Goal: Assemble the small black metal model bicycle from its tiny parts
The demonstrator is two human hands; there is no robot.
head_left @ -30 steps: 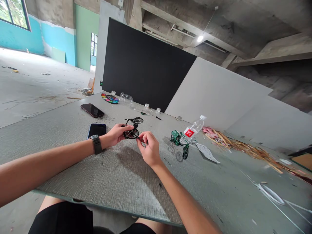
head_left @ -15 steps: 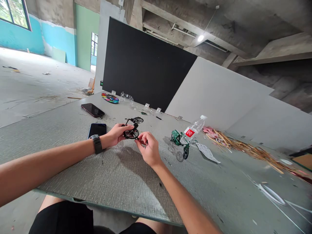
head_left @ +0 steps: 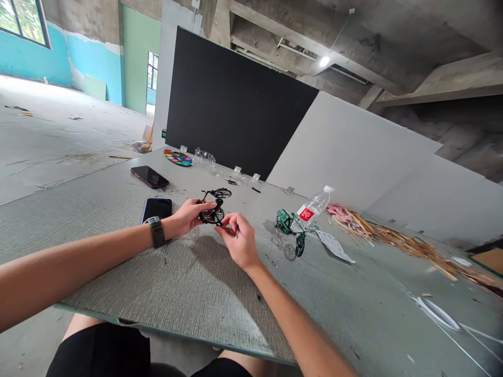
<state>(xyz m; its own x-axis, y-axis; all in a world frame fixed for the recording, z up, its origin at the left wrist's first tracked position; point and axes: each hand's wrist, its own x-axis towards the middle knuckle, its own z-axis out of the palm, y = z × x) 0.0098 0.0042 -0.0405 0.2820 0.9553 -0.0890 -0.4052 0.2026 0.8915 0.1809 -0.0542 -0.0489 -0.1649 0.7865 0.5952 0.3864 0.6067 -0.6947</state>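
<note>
My left hand (head_left: 186, 217), with a dark watch on its wrist, grips a small black model bicycle (head_left: 213, 215) above the table, thumb on top near the saddle. One wheel of the bicycle points away from me, the other lies close to my fingers. My right hand (head_left: 238, 236) is pinched at the near wheel's rear edge; a small dark piece shows between its fingers, too tiny to name. To the right, a green model bicycle (head_left: 290, 225) stands on the table beside a clear plastic bottle (head_left: 314, 207) with a red and white label.
Two phones (head_left: 150, 177) lie on the left of the grey table (head_left: 157, 283). Further back are a paint palette (head_left: 178, 157) and clear plastic packaging (head_left: 205, 156). A printed sheet (head_left: 335, 246), wood strips (head_left: 393, 235) and a white coil (head_left: 438, 313) lie on the right. Panels stand behind.
Both hands stay almost where they were. The fingers of my right hand have shifted slightly at the black bicycle's near wheel, and the dark piece between them shows less.
</note>
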